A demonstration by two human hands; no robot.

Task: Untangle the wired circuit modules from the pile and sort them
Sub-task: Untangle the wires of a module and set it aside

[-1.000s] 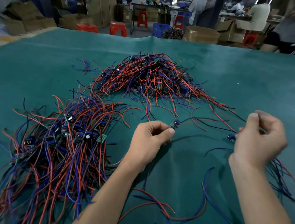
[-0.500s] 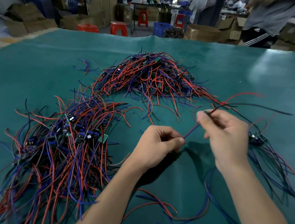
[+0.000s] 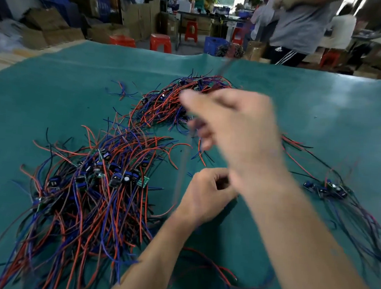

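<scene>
Two hands, one thin wire between them
Your left hand [image 3: 206,191] pinches a module's wire [image 3: 183,166] above the surface [image 3: 52,92]; your blurred right hand [image 3: 231,129] pulls its limp, light lead. Hold near the board.

Right hand [image 3: 236,129] motion-blurred, its grip unreadable, hiding the far wire pile [image 3: 165,103].

A workshop or small factory floor. Beyond the fingers [image 3: 189,97], past the far edge of the green worktop [image 3: 325,104], stand stacked cardboard boxes [image 3: 55,31], red plastic stools [image 3: 160,42], blue crates [image 3: 213,45] and other people at tables.
</scene>
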